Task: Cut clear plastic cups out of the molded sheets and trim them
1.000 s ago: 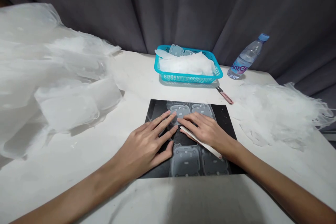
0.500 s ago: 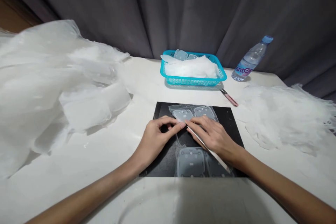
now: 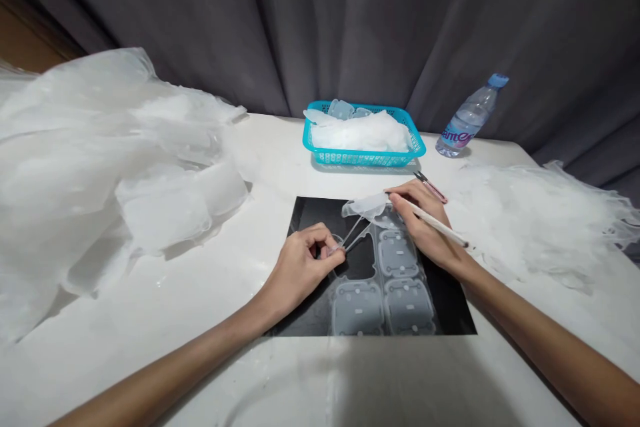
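A translucent sheet of rounded-square pads lies on a black mat, with an open gap at its left middle. My left hand is closed in a pinch on a thin translucent strip, stretched taut toward the far right. At the strip's far end, a translucent pad is lifted and tilted off the mat. My right hand grips a slim white pen-like tool. Its fingertips meet the lifted pad's right edge; whether they also pinch it, I cannot tell.
Behind the mat stands a blue basket holding white and translucent pieces. Thread snips and a leaning-looking water bottle are to its right. Translucent pieces are heaped at left, and stringy scraps at right.
My hands have moved apart: the right up and rightward with the tool, the left slightly down. A pad has come up off the mat, and the strip between the hands is now stretched.
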A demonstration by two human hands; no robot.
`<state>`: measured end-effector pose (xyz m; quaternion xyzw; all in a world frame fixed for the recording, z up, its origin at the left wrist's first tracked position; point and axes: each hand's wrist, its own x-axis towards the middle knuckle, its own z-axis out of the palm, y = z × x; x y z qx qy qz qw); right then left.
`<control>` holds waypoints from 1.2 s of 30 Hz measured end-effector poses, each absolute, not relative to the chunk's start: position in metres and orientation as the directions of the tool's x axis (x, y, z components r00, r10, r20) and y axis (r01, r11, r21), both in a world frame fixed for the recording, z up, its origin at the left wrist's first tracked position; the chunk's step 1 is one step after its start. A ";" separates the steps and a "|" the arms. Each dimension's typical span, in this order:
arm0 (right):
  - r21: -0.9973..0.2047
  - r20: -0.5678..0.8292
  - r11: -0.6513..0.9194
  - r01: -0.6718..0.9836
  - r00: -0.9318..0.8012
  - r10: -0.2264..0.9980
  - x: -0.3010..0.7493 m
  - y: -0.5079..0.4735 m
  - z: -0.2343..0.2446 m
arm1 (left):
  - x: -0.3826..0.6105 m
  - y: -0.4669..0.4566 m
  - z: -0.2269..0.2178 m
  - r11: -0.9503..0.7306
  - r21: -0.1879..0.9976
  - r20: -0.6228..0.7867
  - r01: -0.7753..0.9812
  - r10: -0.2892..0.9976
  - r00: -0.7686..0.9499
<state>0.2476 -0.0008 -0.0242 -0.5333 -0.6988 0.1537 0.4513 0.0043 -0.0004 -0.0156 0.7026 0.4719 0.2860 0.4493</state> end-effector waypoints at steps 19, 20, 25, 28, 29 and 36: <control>-0.686 0.441 0.603 0.407 -0.427 0.789 0.229 -0.035 -0.004 | -0.001 0.016 -0.011 0.136 0.984 -0.171 0.112 0.890 0.422; -0.692 0.460 0.594 0.410 -0.384 0.801 0.234 -0.032 -0.001 | -0.001 0.017 -0.011 0.136 0.985 -0.167 0.102 0.891 0.422; -0.519 0.538 0.526 0.674 -0.220 0.814 0.248 -0.007 -0.005 | 0.000 0.019 -0.012 0.109 0.991 -0.132 0.078 0.884 0.449; -0.493 0.457 0.531 0.690 -0.313 0.832 0.247 0.012 -0.022 | 0.000 0.021 -0.012 0.054 0.995 -0.087 0.087 0.891 0.446; -0.508 0.412 0.529 0.680 -0.347 0.843 0.247 0.018 -0.027 | 0.000 0.021 -0.012 0.036 0.996 -0.070 0.084 0.892 0.447; -0.732 0.266 0.367 0.574 -0.255 0.930 0.248 0.024 -0.038 | 0.001 0.024 -0.014 0.056 0.998 -0.058 0.018 0.886 0.460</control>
